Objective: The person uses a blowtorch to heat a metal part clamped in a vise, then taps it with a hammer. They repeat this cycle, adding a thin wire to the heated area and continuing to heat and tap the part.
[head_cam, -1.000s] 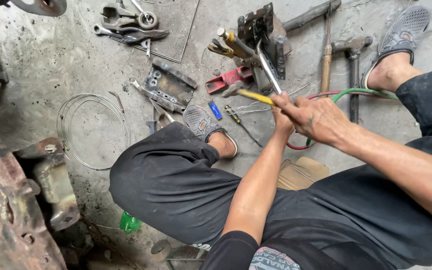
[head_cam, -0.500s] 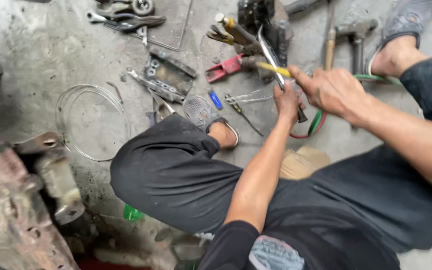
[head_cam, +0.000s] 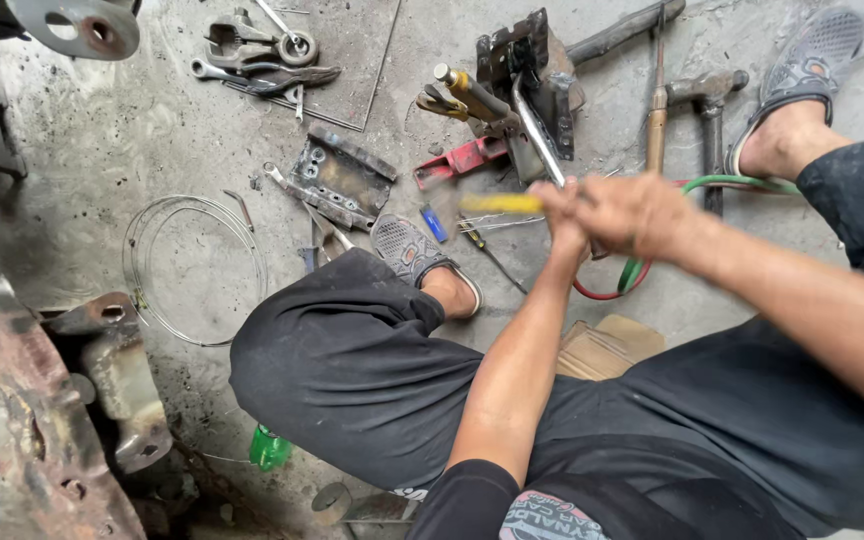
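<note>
Item: yellow-handled tool (head_cam: 500, 203), blurred, held above the concrete floor (head_cam: 132, 150), just left of 2 joined hands. Left hand (head_cam: 564, 205) closed around its handle; right hand (head_cam: 632, 212) clasped beside it, grip unclear. Nearby: red and green hoses (head_cam: 642, 270), hammer (head_cam: 709, 95), wire coil (head_cam: 192, 265), grey slip-on shoe (head_cam: 407, 248).

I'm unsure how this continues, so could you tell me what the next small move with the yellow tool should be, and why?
Probably hold the yellow tool still first. It shows blurred, held at one end where the left hand and right hand meet, tip pointing out over the small tools on the floor. The red and green hoses loop just beneath the hands, so steadying seems wise.
</note>
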